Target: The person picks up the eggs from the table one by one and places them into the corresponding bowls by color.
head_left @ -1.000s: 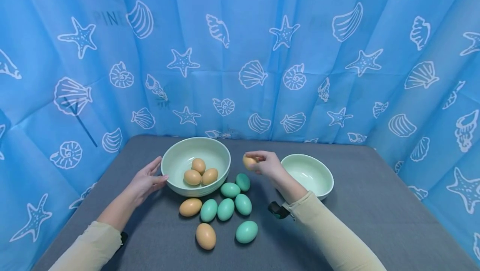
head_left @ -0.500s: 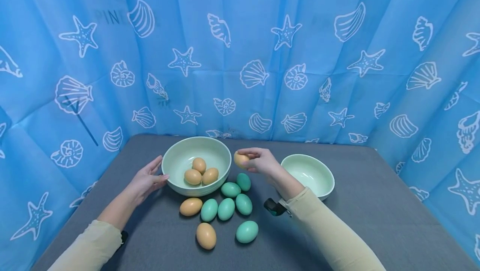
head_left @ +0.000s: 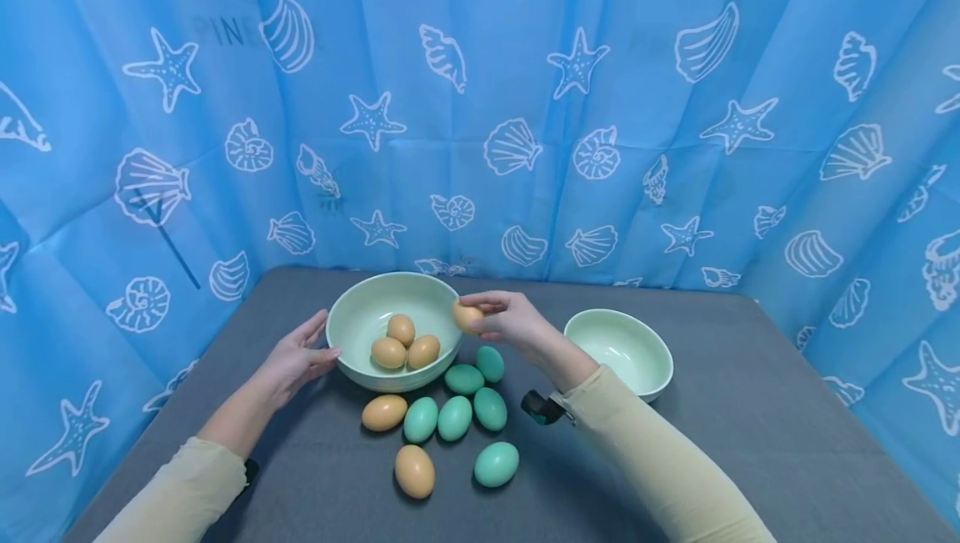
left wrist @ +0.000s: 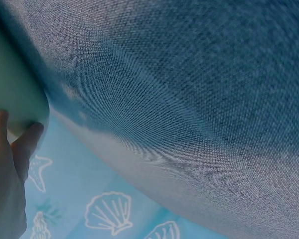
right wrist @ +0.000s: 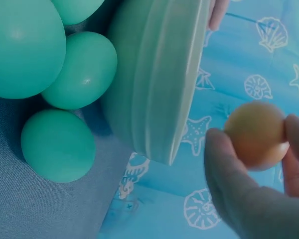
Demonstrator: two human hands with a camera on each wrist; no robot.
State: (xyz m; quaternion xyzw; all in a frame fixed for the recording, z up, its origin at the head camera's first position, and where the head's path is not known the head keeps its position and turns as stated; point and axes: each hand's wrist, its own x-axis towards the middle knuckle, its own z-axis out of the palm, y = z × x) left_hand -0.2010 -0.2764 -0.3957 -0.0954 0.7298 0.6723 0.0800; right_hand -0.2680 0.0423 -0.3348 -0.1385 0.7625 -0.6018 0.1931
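Observation:
My left hand (head_left: 298, 361) rests against the left side of a large pale green bowl (head_left: 352, 309). Its thumb and fingers are spread along the bowl's outside, touching the wall in the left wrist view. Inside the bowl lie three brown eggs (head_left: 388, 353). A fourth, an orange-brown egg (right wrist: 256, 134), is pinched between the fingertips and thumb of my right hand (head_left: 517, 326). That egg hangs at the bowl's right rim, above the table. In the right wrist view it appears apart from the bowl wall (right wrist: 154, 74).
Several green eggs (head_left: 454, 418) lie close together in front of the large bowl. Two brown eggs (head_left: 415, 471) lie nearby on the grey tabletop (head_left: 750, 443). A smaller pale green bowl (head_left: 622, 351) stands at right, behind my right forearm. A blue shell-print curtain (head_left: 480, 109) hangs behind.
My right hand has moved left with the brown egg, from between the two bowls to the large bowl's right rim. My left hand stays at the bowl's left side.

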